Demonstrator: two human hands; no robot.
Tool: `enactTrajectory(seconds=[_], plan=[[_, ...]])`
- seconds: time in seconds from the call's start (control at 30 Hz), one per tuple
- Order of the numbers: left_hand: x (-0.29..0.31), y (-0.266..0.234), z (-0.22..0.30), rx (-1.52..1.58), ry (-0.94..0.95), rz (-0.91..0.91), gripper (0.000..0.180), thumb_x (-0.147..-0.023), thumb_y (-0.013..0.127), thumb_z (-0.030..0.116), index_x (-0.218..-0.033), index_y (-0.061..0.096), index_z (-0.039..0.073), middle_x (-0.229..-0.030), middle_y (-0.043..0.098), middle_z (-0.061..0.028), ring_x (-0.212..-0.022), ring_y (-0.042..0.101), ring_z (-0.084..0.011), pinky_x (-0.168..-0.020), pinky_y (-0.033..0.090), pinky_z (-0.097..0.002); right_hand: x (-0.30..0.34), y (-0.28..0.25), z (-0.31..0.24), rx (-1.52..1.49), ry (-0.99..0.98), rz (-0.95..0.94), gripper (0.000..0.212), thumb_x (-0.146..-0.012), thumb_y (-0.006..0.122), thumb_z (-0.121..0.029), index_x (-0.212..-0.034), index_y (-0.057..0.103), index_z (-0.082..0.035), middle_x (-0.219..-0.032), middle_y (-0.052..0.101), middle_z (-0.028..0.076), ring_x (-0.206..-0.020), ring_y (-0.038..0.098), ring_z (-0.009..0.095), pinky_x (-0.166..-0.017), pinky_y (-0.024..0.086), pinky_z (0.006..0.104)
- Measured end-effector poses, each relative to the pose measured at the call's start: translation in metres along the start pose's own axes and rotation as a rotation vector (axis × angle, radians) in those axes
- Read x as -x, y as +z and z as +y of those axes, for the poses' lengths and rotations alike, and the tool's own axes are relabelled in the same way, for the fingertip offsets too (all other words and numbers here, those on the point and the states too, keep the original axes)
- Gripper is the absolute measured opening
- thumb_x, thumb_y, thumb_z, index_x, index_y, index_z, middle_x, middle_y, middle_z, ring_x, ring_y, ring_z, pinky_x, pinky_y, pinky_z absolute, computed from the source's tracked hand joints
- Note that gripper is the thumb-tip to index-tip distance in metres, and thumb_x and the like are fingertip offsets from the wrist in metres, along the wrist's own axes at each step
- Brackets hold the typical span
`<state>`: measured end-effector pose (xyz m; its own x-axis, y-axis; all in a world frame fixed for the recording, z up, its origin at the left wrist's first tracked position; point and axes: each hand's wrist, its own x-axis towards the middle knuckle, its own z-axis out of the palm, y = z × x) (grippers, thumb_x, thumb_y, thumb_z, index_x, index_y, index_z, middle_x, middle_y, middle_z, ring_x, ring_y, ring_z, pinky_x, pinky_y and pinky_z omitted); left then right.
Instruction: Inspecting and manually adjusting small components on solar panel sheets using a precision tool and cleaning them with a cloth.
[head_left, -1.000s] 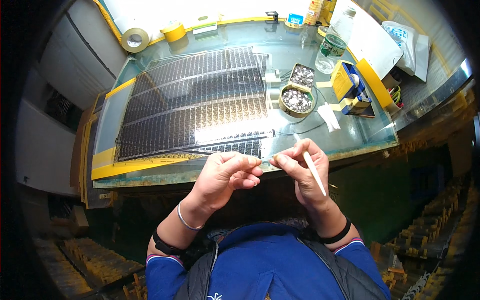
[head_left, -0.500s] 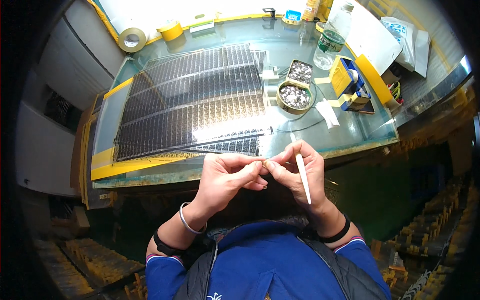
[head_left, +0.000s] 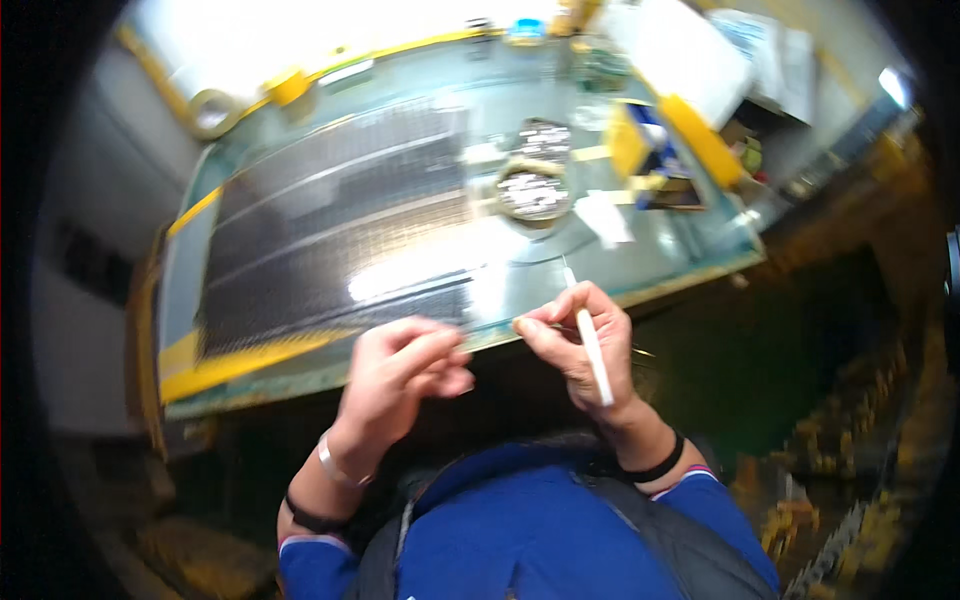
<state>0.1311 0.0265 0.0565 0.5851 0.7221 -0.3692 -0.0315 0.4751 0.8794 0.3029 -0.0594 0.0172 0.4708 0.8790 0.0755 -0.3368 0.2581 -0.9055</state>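
Since the earlier frame the left hand has drawn away to the left, so its fingertips no longer meet those of the right hand; the whole view has shifted and blurred too. Right fingers grasp a slim white stick, which slants across them: its narrow tip juts out beyond the fingers toward the counter, and its thicker, blunt end lies back along the palm near the wrist. It looks smooth, plain and straight, tapering to that fine point. The right thumb and forefinger tips are also pinched together; whether something small sits between them I cannot tell. Left fingers are curled and smeared by motion, so I cannot tell whether they hold anything. Beyond them, and reaching farther left, lies a dark gridded sheet with paler bands. Straight beyond the right fingers stands a round tin filled with dark and white bits; a crumpled white wipe lies nearer, just right of the tin. Farther beyond those fingers, to the right, is a blue-and-yellow dispenser.
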Motion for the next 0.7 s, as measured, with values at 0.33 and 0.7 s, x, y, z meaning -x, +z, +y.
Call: enactTrajectory(seconds=[0.33, 0.7], plan=[[0.012, -0.034, -0.011, 0.017, 0.127, 0.044, 0.008, -0.081, 0.061, 0.005, -0.079, 0.054, 0.001, -0.065, 0.058, -0.0092, -0.050, 0.057, -0.0135, -0.044, 0.048, -0.0202, 0.006, -0.214, -0.028, 0.748, -0.721, 1.024, 0.018, -0.079, 0.070, -0.003, -0.082, 0.052, -0.002, -0.081, 0.064, 0.009, -0.072, 0.061, 0.013, -0.067, 0.050, 0.0250], [0.022, -0.035, -0.008, 0.041, 0.113, 0.025, 0.009, -0.087, 0.052, 0.008, -0.085, 0.050, 0.000, -0.067, 0.059, -0.0131, -0.050, 0.060, -0.0165, -0.044, 0.052, -0.0233, -0.018, -0.236, -0.026, 0.932, -0.544, 1.088, 0.015, -0.076, 0.071, -0.009, -0.081, 0.059, -0.002, -0.073, 0.062, 0.005, -0.069, 0.058, 0.012, -0.063, 0.047, 0.0263]])
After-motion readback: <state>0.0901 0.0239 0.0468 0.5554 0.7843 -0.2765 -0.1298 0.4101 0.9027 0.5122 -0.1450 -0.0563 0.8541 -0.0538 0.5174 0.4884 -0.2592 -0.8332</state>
